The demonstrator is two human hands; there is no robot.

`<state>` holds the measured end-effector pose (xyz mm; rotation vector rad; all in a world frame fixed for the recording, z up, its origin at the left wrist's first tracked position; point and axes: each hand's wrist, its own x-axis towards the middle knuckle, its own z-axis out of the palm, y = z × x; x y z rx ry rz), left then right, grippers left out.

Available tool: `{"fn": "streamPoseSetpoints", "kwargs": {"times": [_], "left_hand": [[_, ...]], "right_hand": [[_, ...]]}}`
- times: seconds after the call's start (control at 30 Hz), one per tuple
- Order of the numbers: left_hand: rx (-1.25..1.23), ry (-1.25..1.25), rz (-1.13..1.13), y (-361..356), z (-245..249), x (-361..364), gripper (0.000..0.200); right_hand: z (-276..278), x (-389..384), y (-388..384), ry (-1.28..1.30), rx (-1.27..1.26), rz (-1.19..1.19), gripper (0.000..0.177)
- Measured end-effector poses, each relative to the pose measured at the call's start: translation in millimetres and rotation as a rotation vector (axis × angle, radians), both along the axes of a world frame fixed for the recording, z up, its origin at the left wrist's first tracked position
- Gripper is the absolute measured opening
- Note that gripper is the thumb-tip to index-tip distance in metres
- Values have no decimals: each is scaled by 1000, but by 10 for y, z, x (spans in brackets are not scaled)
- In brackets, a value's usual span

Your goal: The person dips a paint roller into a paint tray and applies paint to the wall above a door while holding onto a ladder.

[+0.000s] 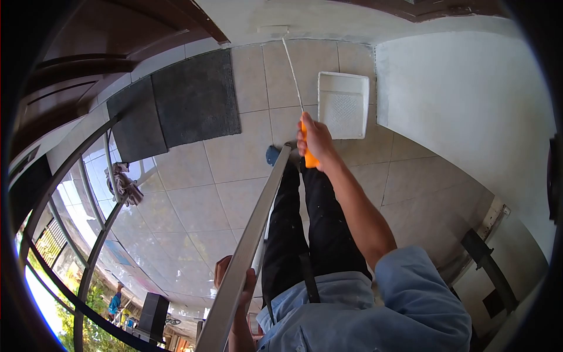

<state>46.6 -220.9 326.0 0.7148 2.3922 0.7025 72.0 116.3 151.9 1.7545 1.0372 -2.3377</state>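
My right hand (317,139) is closed around the orange handle of a paint roller (292,69). Its thin metal rod reaches forward to the pale wall (346,23), where the white roller head lies against the low part of the surface. Close to that hand, a white paint tray (366,111) with a textured ramp rests on the tiled floor. Lower down, my left hand (249,283) has its fingers wrapped round a long metal bar (252,226) that slopes up past my legs; part of this hand is behind the bar.
Dark mats (196,97) lie on the floor before a brown door (111,35). A curved metal railing (88,258) with a crumpled cloth (124,185) on it stands at left. A white wall (463,94) bounds the right. Another person (115,304) is far off at lower left.
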Motion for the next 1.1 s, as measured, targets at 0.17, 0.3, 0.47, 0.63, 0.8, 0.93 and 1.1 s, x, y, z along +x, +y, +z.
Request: {"fn": "streamPoseSetpoints", "kwargs": {"times": [0.17, 0.3, 0.47, 0.63, 0.8, 0.93, 1.1], "left_hand": [[32, -3, 5, -14, -24, 0, 38], [39, 19, -3, -42, -46, 16, 36], [45, 21, -5, 5, -35, -6, 35], [25, 31, 11, 54, -34, -21, 35], [-13, -4, 2, -7, -48, -45, 33], [-5, -18, 41, 32, -22, -85, 34], [-64, -151, 249, -42, -18, -12, 51]], "right_hand": [[-292, -250, 17, 15, -51, -58, 40], [-150, -54, -200, -8, -34, -19, 40], [-438, -115, -75, -30, -61, -8, 40], [-843, -357, 85, -51, -63, 46, 39], [-785, -118, 45, -22, -214, 2, 40], [-922, -165, 283, -144, -117, 124, 42], [-1101, -751, 478, -183, -88, 178, 38]]}}
